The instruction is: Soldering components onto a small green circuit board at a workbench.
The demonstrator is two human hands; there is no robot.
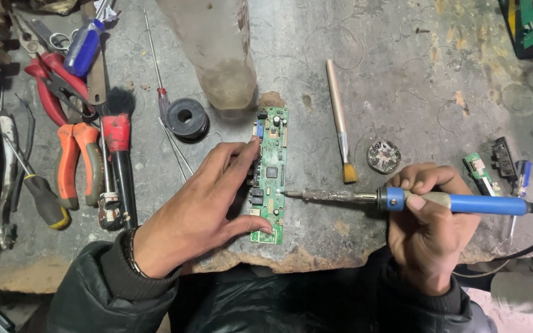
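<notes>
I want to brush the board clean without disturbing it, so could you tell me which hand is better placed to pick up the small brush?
Probably the right hand: the small brush lies on its side, but it would first have to put down the soldering iron. The left hand is pressing the circuit board down.

I'm at a repair workshop bench. Pliers [72,161], screwdrivers [39,196] and a solder spool [187,118] lie on my worn, stained worktop [414,80].

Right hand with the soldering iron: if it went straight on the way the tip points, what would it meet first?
The green circuit board: the soldering iron in the right hand points left, its tip already at the board's right edge.
</notes>
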